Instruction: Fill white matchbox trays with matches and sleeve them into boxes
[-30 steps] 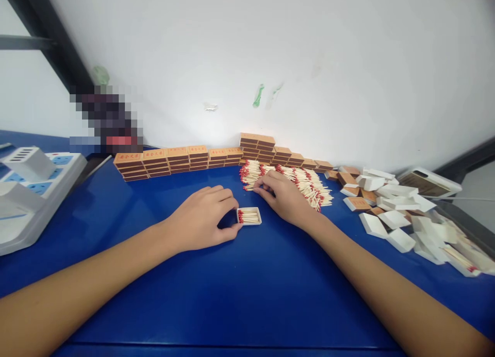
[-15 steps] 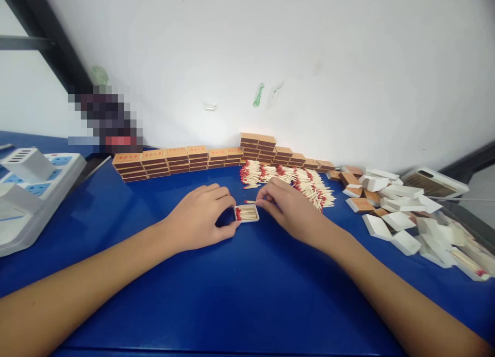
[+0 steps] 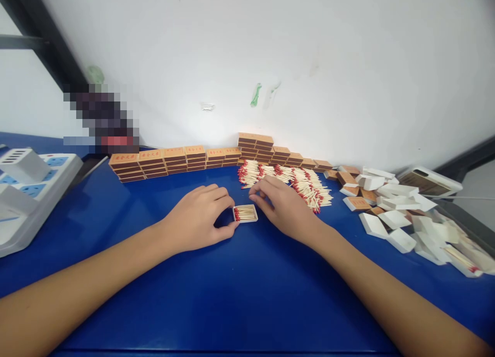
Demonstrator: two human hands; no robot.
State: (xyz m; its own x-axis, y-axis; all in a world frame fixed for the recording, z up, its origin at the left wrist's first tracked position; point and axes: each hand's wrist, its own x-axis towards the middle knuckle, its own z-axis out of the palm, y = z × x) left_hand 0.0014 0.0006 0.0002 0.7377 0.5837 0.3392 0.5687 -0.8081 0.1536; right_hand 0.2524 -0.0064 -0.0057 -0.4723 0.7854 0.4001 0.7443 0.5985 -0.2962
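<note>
My left hand (image 3: 201, 217) grips the left end of a small white matchbox tray (image 3: 254, 221) between thumb and fingers. Several red-tipped matches (image 3: 244, 213) lie side by side in the tray, heads toward my left hand. Just right of and above the tray is my right hand (image 3: 280, 202), fingers curled a little with the thumb apart, and no match shows in it. A loose heap of matches (image 3: 309, 184) spreads behind the right hand, which hides part of it.
Stacked orange-brown matchboxes (image 3: 150, 164) line the wall. At the right lie jumbled white trays (image 3: 394, 219) and box sleeves (image 3: 358, 204), with a phone-like object (image 3: 429, 179) behind. A white power strip (image 3: 50, 194) with plugs stands at the left on the blue table (image 3: 216, 305).
The single match that my right hand held above the tray has left its fingers, and they have parted. My left hand stays on the tray. The view has shifted slightly.
</note>
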